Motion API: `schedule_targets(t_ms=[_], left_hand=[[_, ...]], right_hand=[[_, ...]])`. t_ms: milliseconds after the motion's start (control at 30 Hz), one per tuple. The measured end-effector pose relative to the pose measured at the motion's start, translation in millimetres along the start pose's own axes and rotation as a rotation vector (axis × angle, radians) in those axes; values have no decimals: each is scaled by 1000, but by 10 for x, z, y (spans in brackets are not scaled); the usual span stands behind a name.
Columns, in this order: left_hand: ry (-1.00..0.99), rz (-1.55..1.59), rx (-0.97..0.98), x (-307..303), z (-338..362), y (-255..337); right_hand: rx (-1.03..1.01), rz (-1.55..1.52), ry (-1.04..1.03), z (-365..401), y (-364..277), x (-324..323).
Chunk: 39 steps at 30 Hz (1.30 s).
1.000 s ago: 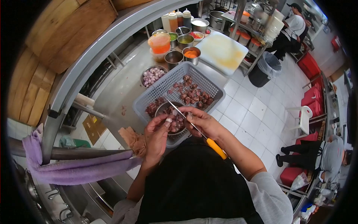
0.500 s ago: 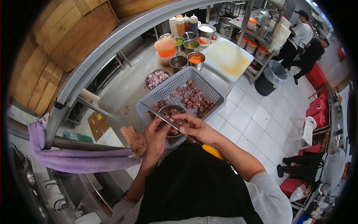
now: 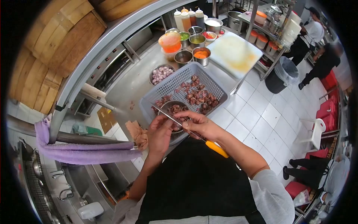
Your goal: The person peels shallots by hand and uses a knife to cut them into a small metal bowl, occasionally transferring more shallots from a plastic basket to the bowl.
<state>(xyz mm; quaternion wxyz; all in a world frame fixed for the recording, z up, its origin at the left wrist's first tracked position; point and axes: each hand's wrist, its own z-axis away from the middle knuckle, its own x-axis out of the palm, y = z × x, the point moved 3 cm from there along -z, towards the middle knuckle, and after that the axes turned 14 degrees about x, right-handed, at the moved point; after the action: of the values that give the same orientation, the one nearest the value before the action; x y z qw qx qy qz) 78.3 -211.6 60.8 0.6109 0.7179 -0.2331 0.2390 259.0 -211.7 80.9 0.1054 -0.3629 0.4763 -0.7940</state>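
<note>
My right hand (image 3: 199, 125) is closed on a knife (image 3: 217, 149) with a yellow-orange handle, gripping it along the blade so the handle sticks out below the hand. My left hand (image 3: 159, 130) is pinched close against the blade, touching or nearly touching the right fingers; what its fingertips hold is too small to make out. Beneath both hands, a metal bowl (image 3: 164, 106) with small reddish-brown pieces sits inside a grey perforated basket (image 3: 218, 80). More reddish-brown pieces (image 3: 201, 98), possibly unpeeled shallots, lie loose in the basket.
A bowl of pale purple shallots (image 3: 162, 74) stands left of the basket. Behind are an orange-filled tub (image 3: 170, 43), metal pots, squeeze bottles (image 3: 185, 21) and a white cutting board (image 3: 236, 56). A purple towel (image 3: 85, 153) hangs over a rail. Right: a black bin (image 3: 278, 80) and several people.
The camera view has shifted, so the basket and counter appear slightly farther right. My hands stay together over the bowl with the knife between them, fingers slightly rearranged.
</note>
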Motion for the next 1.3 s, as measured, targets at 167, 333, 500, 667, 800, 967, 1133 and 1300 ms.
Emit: schedule_targets(t_ms=[167, 333, 500, 667, 800, 967, 1133, 1300], left_hand=[[29, -118, 50, 72, 11, -43], [124, -161, 39, -184, 56, -91], [259, -130, -66, -467, 146, -95], [372, -137, -62, -386, 196, -114], [410, -380, -162, -385, 181, -224], [436, -497, -51, -552, 266, -238], [542, -469, 9, -914, 335, -207], [530, -418, 3, -983, 271, -104]], right_hand=[[16, -42, 44, -32, 44, -165], [-13, -8, 110, -153, 195, -414], [-86, 215, 209, -411, 305, -413], [-359, 597, 314, -444, 332, -321], [-217, 815, 297, -327, 139, -205], [-229, 969, 211, -650, 248, -364], [-305, 1085, 229, -853, 301, -344], [-443, 1380, 409, -611, 203, -54]])
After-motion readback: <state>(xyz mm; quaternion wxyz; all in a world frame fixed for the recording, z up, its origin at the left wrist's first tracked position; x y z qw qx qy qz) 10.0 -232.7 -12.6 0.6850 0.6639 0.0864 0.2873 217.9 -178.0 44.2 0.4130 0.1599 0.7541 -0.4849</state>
